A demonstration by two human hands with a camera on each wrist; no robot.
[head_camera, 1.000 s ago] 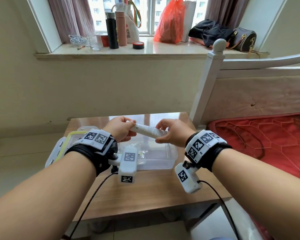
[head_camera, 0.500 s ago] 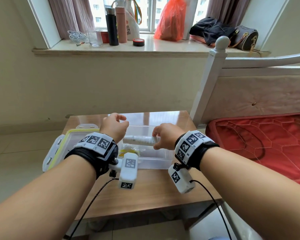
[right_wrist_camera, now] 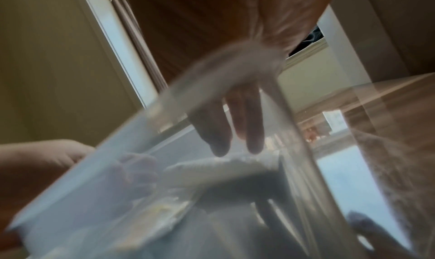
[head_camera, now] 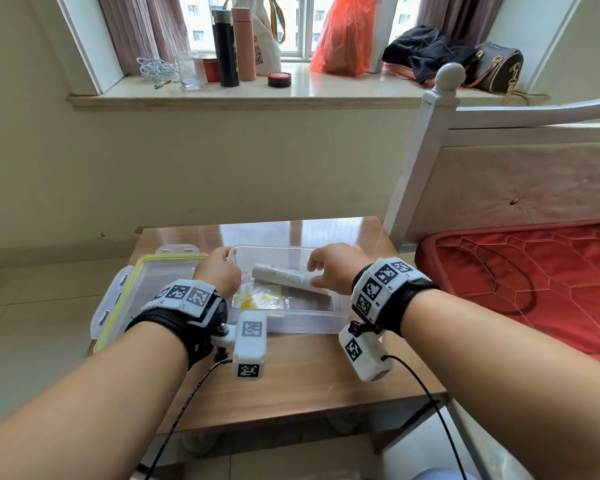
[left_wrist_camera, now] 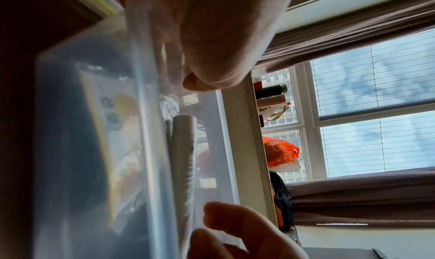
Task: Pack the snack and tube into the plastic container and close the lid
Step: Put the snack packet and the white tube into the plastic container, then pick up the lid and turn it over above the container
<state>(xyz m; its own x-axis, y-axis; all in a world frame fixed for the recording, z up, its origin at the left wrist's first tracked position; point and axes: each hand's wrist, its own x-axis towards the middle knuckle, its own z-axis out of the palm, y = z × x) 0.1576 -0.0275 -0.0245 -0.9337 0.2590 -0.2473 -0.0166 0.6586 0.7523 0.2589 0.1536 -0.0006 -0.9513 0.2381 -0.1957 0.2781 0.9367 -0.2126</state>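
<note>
The clear plastic container (head_camera: 340,317) sits on the wooden table. Inside it the white tube (head_camera: 284,276) lies flat, with the yellow snack packet (head_camera: 257,301) in front of it. My left hand (head_camera: 222,268) is at the container's left end, fingers curled over the rim (left_wrist_camera: 139,80). My right hand (head_camera: 314,275) hovers over the tube's right end with its fingers (right_wrist_camera: 249,133) straight and holding nothing, just above the tube (right_wrist_camera: 219,172). The lid (head_camera: 146,296), with a yellow seal and white clips, lies flat to the left of the container.
The table (head_camera: 309,382) stands against a white bed frame (head_camera: 416,174) and a red mattress (head_camera: 534,265) on the right. Bottles, a glass and bags stand far back on the windowsill (head_camera: 257,95).
Both hands lowered the tube into the container and let go of it. The left hand moved to the container's left rim, and the right hand's fingers opened above the tube.
</note>
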